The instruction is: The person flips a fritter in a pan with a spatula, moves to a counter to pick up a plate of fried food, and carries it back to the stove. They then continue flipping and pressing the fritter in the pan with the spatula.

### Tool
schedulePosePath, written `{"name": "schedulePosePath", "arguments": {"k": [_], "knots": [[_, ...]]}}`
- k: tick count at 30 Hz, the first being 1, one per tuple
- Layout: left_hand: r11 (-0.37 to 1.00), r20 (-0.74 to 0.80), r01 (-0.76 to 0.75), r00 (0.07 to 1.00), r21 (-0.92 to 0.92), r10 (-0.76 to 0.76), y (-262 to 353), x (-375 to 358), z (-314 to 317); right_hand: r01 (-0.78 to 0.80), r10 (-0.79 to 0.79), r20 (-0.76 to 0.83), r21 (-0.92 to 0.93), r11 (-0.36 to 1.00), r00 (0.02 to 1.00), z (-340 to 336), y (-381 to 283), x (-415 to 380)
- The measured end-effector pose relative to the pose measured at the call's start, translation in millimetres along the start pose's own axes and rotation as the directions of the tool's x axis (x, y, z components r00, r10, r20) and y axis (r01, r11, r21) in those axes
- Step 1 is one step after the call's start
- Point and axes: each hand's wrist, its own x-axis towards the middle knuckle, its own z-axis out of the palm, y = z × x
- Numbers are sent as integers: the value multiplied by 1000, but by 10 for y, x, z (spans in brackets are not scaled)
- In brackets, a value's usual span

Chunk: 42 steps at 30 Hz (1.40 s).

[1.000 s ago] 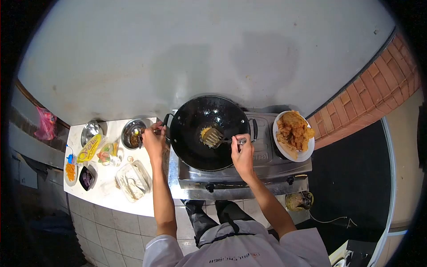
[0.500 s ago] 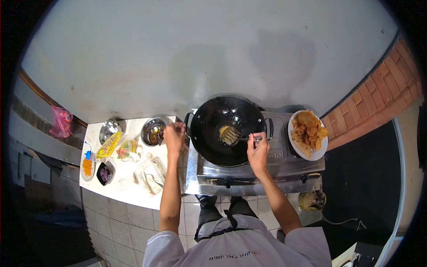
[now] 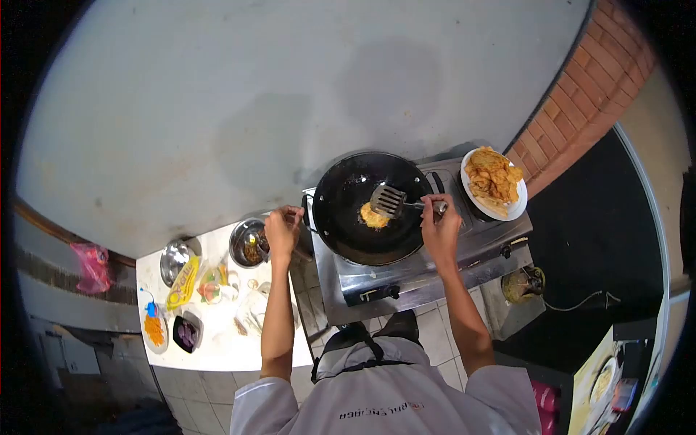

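My right hand [image 3: 441,226] is closed around the handle of a slotted metal spatula [image 3: 388,201]. The spatula's head is over the black wok [image 3: 348,243], beside a small yellow frying piece [image 3: 374,216] that looks like egg or batter. At the wok's left side, my left hand [image 3: 284,226] has its fingers curled against the loop handle [image 3: 307,210]; the exact contact is partly hidden. The wok stands on a steel gas stove [image 3: 464,254].
A white plate [image 3: 516,210] of golden fried food rests on the stove's right side. The white table [image 3: 217,355] at left holds a steel bowl [image 3: 235,250] of dark seasoning, a yellow packet [image 3: 183,281], a plate of orange strips [image 3: 154,330] and a black dish [image 3: 187,333].
The spatula has lifted off the yellow piece and moved up and to the right, leaving the piece in sight. My left hand stays at the wok handle. The whole view has turned slightly.
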Motion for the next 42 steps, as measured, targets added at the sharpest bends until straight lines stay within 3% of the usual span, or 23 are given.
{"name": "schedulePosePath", "arguments": {"k": [3, 12, 16, 21, 25, 33, 42], "knots": [[999, 22, 22, 1000, -27, -22, -29, 24, 46, 88, -86, 15, -124, 988, 996, -35, 86, 23], [998, 75, 65, 995, -16, -63, 34, 52, -15, 202, -182, 101, -246, 948, 978, 105, 95, 74], [1000, 51, 18, 999, -15, -18, -24, 43, 19, 250, -243, 60, -237, 939, 968, 202, 278, 46], [999, 24, -48, 999, 1, 48, -49, 42, 45, 49, -51, -9, -144, 988, 999, 258, 358, -12], [1000, 45, -24, 999, -15, 25, -62, 46, 49, -9, 6, -28, -110, 994, 1000, 273, 197, -72], [998, 40, -58, 998, 28, 56, -111, 48, 91, 178, -174, 44, -107, 978, 984, 364, -167, -190], [999, 68, -27, 997, 40, 24, -57, 55, 65, 232, -229, 52, -63, 971, 972, 429, -218, -282]]}}
